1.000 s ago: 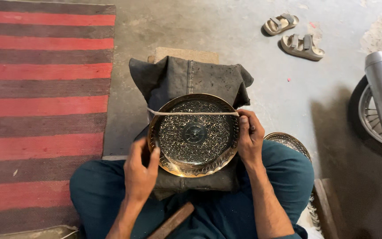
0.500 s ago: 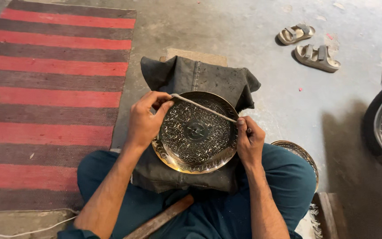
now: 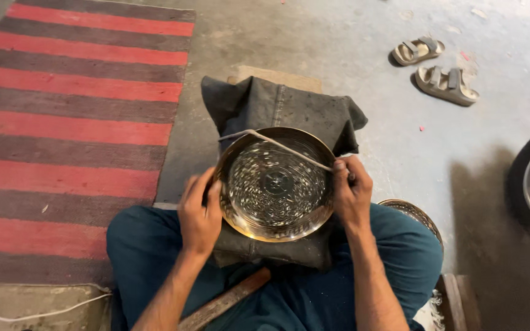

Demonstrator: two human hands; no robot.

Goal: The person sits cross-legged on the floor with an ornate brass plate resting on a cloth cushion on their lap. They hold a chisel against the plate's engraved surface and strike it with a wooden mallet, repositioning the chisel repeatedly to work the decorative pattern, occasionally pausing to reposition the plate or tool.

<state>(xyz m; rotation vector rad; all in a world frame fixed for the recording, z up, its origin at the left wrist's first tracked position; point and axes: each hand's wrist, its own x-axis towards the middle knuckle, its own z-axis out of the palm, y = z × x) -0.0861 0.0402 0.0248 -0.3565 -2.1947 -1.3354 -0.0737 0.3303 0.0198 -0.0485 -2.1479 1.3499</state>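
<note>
A round brass plate [image 3: 275, 184] with a patterned inside lies on a dark cloth cushion [image 3: 277, 110] in the lap of a person sitting on the floor. The left hand [image 3: 200, 211] is curled around the plate's left rim, fingers closed on its edge. The right hand [image 3: 351, 193] grips the right rim and also pinches one end of a thin stick [image 3: 277, 146] that lies across the upper part of the plate. A second metal dish [image 3: 415, 214] sits just beside the right knee. A striped red rug [image 3: 69, 122] covers the floor on the left, and two sandals [image 3: 433, 67] lie well apart on the concrete.
</note>
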